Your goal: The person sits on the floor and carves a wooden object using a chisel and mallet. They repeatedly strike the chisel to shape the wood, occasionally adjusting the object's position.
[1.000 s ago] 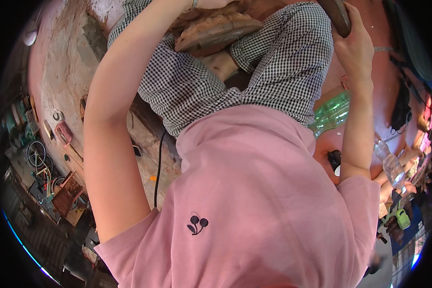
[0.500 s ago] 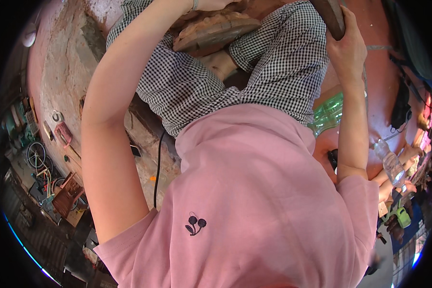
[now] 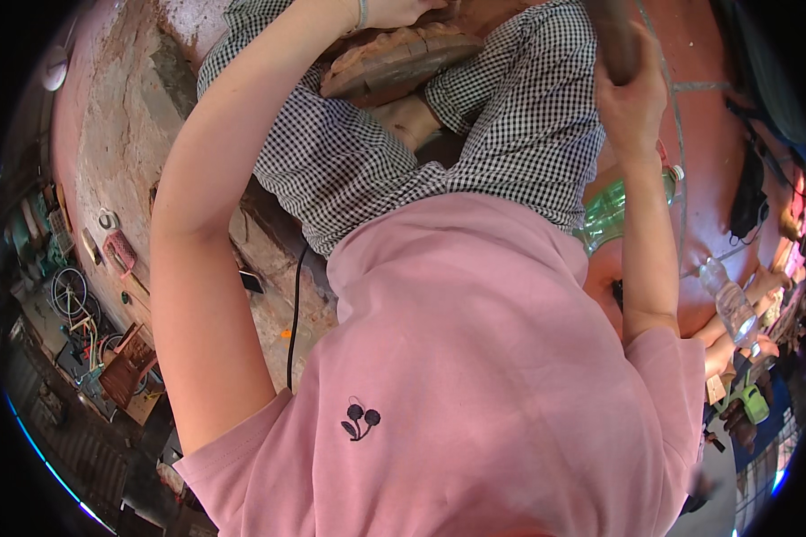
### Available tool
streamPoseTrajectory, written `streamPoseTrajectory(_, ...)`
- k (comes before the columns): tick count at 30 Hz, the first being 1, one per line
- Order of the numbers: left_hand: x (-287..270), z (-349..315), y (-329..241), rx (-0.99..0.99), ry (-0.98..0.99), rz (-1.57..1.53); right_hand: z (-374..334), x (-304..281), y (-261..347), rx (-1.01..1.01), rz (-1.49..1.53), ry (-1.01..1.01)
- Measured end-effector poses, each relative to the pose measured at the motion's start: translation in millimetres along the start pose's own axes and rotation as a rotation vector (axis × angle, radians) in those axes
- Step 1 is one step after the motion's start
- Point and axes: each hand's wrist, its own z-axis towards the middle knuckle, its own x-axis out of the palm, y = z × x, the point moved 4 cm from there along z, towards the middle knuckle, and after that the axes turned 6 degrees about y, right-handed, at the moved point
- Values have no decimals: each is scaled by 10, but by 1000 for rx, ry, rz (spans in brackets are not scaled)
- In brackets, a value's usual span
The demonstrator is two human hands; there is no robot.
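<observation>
The right hand (image 3: 634,103), its grip closed around a dark club-like tool (image 3: 614,40), has shifted left, nearer the brown scalloped piece (image 3: 403,68) between checked trouser legs (image 3: 528,116); blur suggests mid-swing. The left hand's (image 3: 405,11) grip, far side, cannot be told.

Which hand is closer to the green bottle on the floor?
Right. The right hand, gripping a dark object, is just beyond the green bottle, which lies partly behind that forearm; the left hand is farther off, at the picture's top edge.
</observation>
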Motion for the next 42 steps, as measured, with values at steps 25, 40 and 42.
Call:
streamPoseTrajectory(25, -3, -65, 269, -64, -181, -438, -229, 348, -583, 287, 433, 185)
streamPoseTrajectory(40, -57, 110, 156, -39, -42, -202, 301, -319, 48, 43, 419, 4)
streamPoseTrajectory(42, -90, 131, 99, -27, -32, -172, 284, -339, 60, -1, 266, -18)
